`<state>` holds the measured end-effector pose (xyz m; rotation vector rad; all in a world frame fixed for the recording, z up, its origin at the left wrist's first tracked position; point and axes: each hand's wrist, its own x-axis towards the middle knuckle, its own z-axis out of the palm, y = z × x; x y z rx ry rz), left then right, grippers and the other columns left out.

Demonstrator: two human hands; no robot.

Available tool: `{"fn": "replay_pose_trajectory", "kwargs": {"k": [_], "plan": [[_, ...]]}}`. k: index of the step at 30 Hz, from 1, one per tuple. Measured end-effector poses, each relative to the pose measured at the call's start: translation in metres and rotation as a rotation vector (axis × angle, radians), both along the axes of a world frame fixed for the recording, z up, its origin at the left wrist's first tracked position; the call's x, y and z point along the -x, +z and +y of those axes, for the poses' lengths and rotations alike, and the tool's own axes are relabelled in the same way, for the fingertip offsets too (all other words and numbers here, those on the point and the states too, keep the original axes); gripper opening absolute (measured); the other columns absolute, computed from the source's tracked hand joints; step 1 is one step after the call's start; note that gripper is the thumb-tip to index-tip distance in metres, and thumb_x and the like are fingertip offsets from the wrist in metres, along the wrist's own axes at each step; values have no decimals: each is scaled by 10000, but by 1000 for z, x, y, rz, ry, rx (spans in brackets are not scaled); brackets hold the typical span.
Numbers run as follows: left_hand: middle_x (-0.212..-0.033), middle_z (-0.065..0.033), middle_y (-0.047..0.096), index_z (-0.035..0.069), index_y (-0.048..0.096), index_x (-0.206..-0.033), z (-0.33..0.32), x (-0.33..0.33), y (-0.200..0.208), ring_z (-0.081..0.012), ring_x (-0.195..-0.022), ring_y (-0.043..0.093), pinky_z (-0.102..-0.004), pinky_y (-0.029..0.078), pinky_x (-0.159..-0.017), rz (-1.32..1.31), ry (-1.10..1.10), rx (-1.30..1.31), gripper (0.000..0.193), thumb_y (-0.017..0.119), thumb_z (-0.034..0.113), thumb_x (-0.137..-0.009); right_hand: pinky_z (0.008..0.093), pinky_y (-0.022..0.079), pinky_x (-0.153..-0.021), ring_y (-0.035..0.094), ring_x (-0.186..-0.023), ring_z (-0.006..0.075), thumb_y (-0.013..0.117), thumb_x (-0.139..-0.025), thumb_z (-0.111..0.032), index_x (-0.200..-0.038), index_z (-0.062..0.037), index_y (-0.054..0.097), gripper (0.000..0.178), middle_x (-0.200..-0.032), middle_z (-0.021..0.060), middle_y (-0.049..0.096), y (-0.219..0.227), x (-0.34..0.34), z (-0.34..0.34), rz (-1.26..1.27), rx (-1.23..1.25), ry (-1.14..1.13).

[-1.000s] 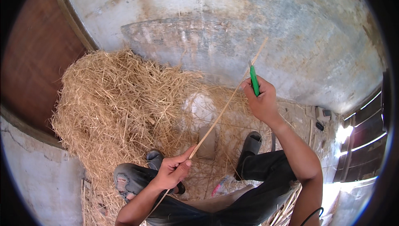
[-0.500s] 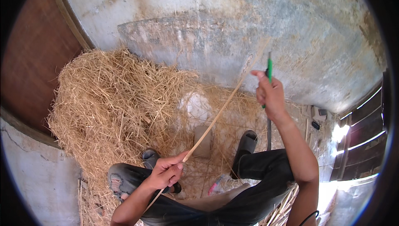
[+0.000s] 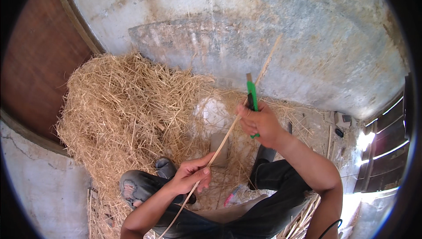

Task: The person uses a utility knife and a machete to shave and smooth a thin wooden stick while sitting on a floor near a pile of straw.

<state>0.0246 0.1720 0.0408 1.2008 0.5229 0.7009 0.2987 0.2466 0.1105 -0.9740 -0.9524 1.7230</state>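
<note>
A long, thin, pale wooden strip (image 3: 223,141), like split bamboo, slants from my lap up toward the wall. My left hand (image 3: 192,176) is closed around its lower part, thumb on top. Higher up, my right hand (image 3: 265,124) grips a green utility knife (image 3: 252,90), its blade pointing up and away from me. The right fingers are right by the strip; whether they touch it cannot be made out. The strip's far end stands free beyond the knife.
A big heap of curly pale shavings or straw (image 3: 123,116) fills the left side, against the stained wall (image 3: 307,32). Between my shod feet lies a flat grey-brown block (image 3: 219,145). More thin strips (image 3: 303,218) lie beside my right leg. A brown panel (image 3: 39,58) stands far left.
My right hand with the knife has moved left and nearer to me, from apart to right beside the strip. My left hand has shifted slightly up and right.
</note>
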Motion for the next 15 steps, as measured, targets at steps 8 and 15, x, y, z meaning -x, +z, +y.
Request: {"fn": "replay_pose_trajectory", "kwargs": {"k": [8,15], "plan": [[-540,24,421,15,397,-1532,6,-10,6,-55,-407,364,-222,327,-427,-42,149,43,488,463,233,-1100,326,335,-492,451,-513,102,666,-992,-365,-899,-18,693,360,-577,16,497,0,25,-17,-658,-515,3],[-531,46,329,14,406,-1527,4,-1,7,-50,-404,257,-226,285,-406,-96,265,93,486,476,225,-1095,417,384,-477,513,-464,312,652,-985,-388,-856,-36,631,376,-544,152,512,-1,12,-25,-836,-730,132]]}}
